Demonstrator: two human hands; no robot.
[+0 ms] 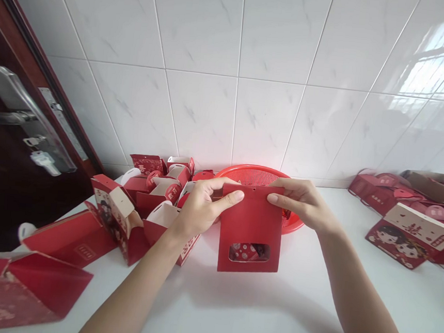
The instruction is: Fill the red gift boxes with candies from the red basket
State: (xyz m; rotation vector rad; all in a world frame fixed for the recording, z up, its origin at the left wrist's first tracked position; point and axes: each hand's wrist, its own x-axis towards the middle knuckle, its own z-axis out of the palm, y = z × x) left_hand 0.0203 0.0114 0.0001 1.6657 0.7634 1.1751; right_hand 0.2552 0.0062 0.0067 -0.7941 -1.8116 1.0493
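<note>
Between my hands hangs a red paper gift box [251, 218], upright and lifted off the white table [255, 319]. A rounded window near its bottom lets patterned red contents show. My left hand [207, 204] pinches its upper left corner, thumb in front and fingers behind. At the upper right corner my right hand [300, 202] grips it the same way. Right behind the box stands a red plastic basket [262, 172], its contents mostly hidden by the box and my hands.
Open red boxes [161, 189] crowd the left side, with a larger open box [20, 289] at the front left. On the right, a printed box [410, 237] leans by a pile of red boxes [375, 190]. A tiled wall [264, 123] closes the back; a door handle [28, 113] is left.
</note>
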